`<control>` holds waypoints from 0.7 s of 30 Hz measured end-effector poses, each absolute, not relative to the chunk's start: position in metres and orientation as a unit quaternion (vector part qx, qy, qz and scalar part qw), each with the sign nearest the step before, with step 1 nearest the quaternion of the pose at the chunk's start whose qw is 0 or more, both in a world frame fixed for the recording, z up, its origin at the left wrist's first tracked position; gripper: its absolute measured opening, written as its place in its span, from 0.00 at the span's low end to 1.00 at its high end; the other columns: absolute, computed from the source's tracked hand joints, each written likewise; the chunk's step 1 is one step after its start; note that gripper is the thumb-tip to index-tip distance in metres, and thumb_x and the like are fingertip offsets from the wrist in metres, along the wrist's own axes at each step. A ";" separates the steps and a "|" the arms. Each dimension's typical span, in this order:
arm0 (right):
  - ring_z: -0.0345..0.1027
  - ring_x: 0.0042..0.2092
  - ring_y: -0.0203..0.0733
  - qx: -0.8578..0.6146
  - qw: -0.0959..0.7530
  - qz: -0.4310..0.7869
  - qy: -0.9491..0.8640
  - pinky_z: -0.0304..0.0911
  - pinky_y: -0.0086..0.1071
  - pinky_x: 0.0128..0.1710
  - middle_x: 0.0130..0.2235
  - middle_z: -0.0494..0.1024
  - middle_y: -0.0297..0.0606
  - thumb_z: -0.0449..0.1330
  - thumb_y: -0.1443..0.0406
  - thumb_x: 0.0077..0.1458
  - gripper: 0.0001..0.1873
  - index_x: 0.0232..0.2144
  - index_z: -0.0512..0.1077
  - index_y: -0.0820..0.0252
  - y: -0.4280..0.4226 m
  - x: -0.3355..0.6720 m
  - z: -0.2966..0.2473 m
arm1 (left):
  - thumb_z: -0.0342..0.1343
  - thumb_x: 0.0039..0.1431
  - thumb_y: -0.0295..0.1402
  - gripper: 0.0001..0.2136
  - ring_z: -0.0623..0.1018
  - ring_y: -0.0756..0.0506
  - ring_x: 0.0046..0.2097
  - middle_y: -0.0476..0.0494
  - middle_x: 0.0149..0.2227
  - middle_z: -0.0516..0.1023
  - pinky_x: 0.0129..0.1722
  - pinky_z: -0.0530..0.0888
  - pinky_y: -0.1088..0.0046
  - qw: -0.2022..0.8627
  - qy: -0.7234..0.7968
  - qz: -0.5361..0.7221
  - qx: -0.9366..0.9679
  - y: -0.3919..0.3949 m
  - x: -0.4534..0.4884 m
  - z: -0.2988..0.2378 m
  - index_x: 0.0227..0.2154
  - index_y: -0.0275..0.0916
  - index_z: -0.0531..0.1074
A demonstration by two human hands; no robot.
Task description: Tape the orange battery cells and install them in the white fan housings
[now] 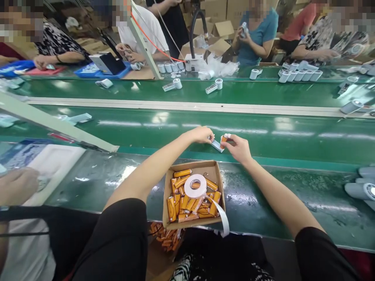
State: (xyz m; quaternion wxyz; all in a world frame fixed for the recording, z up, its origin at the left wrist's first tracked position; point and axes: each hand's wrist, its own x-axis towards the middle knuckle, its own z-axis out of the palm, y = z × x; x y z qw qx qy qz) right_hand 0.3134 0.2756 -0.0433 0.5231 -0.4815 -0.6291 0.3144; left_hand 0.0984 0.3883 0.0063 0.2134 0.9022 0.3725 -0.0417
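Observation:
My left hand [202,135] is closed on the far left end of a pale, slim plastic housing [217,146], held above the green belt. Between the fingers of my right hand [238,148] is an orange battery cell [224,141], upright at the housing's right end; whether the two touch I cannot tell. Something white covers a right fingertip. Below my hands, a cardboard box [219,175] holds several orange cells [182,173] with thin dark wires. A roll of white tape [195,186] lies on them, its loose strip hanging over the box's front right corner.
A green conveyor belt [146,136] runs across, with a white divider rail [181,104] beyond. White devices [177,83] lie on the far belt. A slanted metal post [58,123] and a co-worker's hand [19,185] are left. Grey cylinders [363,189] stand right. Several people work opposite.

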 end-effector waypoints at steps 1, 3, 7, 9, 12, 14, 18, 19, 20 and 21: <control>0.84 0.41 0.50 -0.486 0.512 0.296 -0.644 0.82 0.45 0.49 0.45 0.89 0.39 0.72 0.54 0.57 0.15 0.42 0.83 0.54 0.278 0.312 -0.044 | 0.66 0.56 0.29 0.04 0.81 0.45 0.42 0.52 0.37 0.86 0.40 0.68 0.75 0.211 0.377 -0.049 0.900 0.387 0.099 0.011 0.29 0.45 0.80; 0.84 0.41 0.49 -0.512 0.473 0.258 -0.669 0.81 0.41 0.48 0.44 0.89 0.40 0.71 0.58 0.59 0.12 0.42 0.83 0.56 0.281 0.310 -0.045 | 0.62 0.62 0.32 0.02 0.82 0.45 0.43 0.52 0.41 0.87 0.41 0.69 0.75 0.202 0.391 -0.060 0.896 0.383 0.100 0.017 0.35 0.45 0.80; 0.84 0.44 0.48 -0.580 0.306 0.172 -0.735 0.77 0.36 0.49 0.45 0.88 0.42 0.67 0.62 0.66 0.09 0.47 0.82 0.56 0.282 0.304 -0.032 | 0.53 0.72 0.36 0.10 0.83 0.40 0.49 0.44 0.48 0.86 0.47 0.72 0.70 0.178 0.428 -0.073 0.883 0.375 0.108 0.022 0.48 0.44 0.77; 0.84 0.49 0.51 -0.599 0.168 0.124 -0.773 0.75 0.37 0.50 0.48 0.88 0.42 0.62 0.60 0.71 0.12 0.52 0.80 0.53 0.281 0.298 -0.020 | 0.49 0.75 0.37 0.12 0.83 0.38 0.51 0.39 0.51 0.85 0.50 0.73 0.67 0.171 0.445 -0.076 0.876 0.372 0.113 0.022 0.51 0.43 0.76; 0.83 0.52 0.56 -0.607 0.007 0.085 -0.790 0.74 0.41 0.50 0.52 0.87 0.47 0.57 0.60 0.74 0.17 0.59 0.79 0.53 0.281 0.286 -0.002 | 0.46 0.77 0.37 0.14 0.83 0.35 0.54 0.34 0.52 0.84 0.53 0.74 0.63 0.165 0.471 -0.074 0.864 0.367 0.121 0.021 0.54 0.41 0.74; 0.83 0.53 0.59 -0.612 -0.028 0.086 -0.786 0.75 0.43 0.50 0.53 0.86 0.51 0.55 0.59 0.75 0.19 0.60 0.79 0.53 0.281 0.277 0.005 | 0.45 0.77 0.36 0.14 0.83 0.34 0.55 0.32 0.53 0.84 0.54 0.75 0.61 0.165 0.490 -0.067 0.854 0.366 0.128 0.022 0.55 0.39 0.72; 0.82 0.55 0.61 -0.615 -0.057 0.091 -0.781 0.75 0.45 0.51 0.53 0.85 0.57 0.56 0.57 0.74 0.21 0.60 0.80 0.57 0.283 0.264 0.009 | 0.45 0.77 0.33 0.15 0.84 0.34 0.53 0.28 0.52 0.83 0.53 0.76 0.61 0.180 0.518 -0.046 0.835 0.364 0.138 0.029 0.59 0.35 0.71; 0.82 0.55 0.61 -0.614 -0.060 0.090 -0.781 0.75 0.44 0.52 0.53 0.84 0.58 0.55 0.58 0.74 0.21 0.59 0.80 0.58 0.284 0.263 0.009 | 0.46 0.77 0.32 0.16 0.84 0.34 0.54 0.27 0.54 0.83 0.54 0.76 0.61 0.185 0.520 -0.037 0.833 0.360 0.136 0.033 0.61 0.34 0.69; 0.81 0.56 0.61 -0.614 -0.060 0.089 -0.782 0.75 0.44 0.53 0.54 0.84 0.59 0.54 0.58 0.74 0.21 0.58 0.81 0.60 0.284 0.264 0.009 | 0.48 0.76 0.32 0.17 0.82 0.35 0.57 0.26 0.57 0.82 0.56 0.76 0.61 0.187 0.521 -0.025 0.832 0.353 0.132 0.036 0.63 0.33 0.67; 0.81 0.57 0.61 -0.613 -0.058 0.088 -0.783 0.74 0.44 0.54 0.55 0.84 0.59 0.53 0.59 0.75 0.22 0.58 0.81 0.60 0.285 0.267 0.008 | 0.51 0.75 0.32 0.19 0.80 0.36 0.61 0.26 0.61 0.79 0.59 0.75 0.62 0.184 0.517 -0.004 0.836 0.342 0.125 0.040 0.65 0.33 0.65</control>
